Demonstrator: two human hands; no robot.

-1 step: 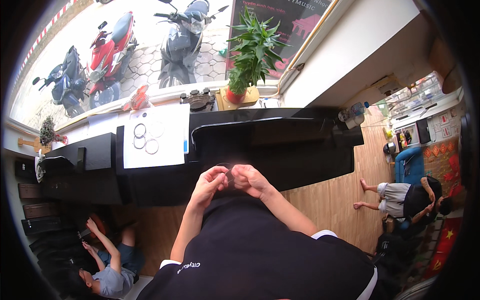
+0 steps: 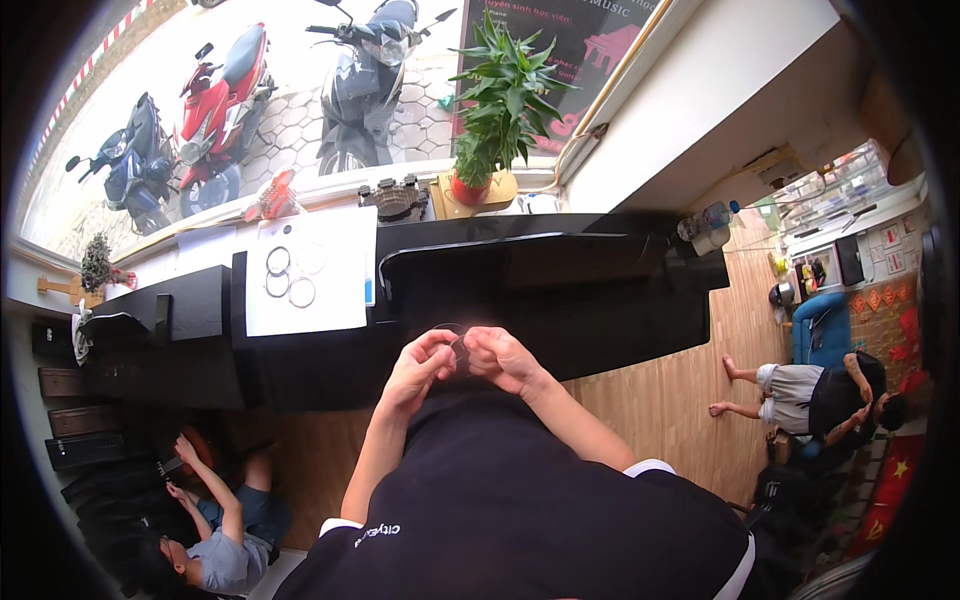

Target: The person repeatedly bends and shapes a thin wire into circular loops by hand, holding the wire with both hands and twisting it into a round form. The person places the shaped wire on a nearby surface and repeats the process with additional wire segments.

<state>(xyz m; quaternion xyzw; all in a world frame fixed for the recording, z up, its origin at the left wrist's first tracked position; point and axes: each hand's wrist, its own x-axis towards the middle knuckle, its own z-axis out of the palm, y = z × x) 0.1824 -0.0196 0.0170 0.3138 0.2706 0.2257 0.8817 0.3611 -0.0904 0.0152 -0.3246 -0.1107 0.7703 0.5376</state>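
Note:
My left hand [image 2: 418, 372] and my right hand [image 2: 503, 361] are close together in front of my chest, near the front edge of the black piano-like top. Each has its fingertips pinched on a thin coiled string [image 2: 447, 325], whose fine loop arcs just above and between the fingers. Most of the loop is too thin to follow. Beyond my left hand, a white sheet of paper [image 2: 340, 300] carries several coiled strings: dark rings [image 2: 278, 262] and a paler ring [image 2: 301, 292].
The glossy black top [image 2: 620, 310] runs to the right. A potted plant [image 2: 472, 190] and a plastic bottle [image 2: 712, 219] stand at its back. One person [image 2: 225, 545] sits lower left with a guitar-like instrument; another person [image 2: 805, 395] sits right. Motorbikes [image 2: 365, 95] are outside the window.
The view has shifted very slightly. Both hands keep the same pinch on the string, with hardly any movement.

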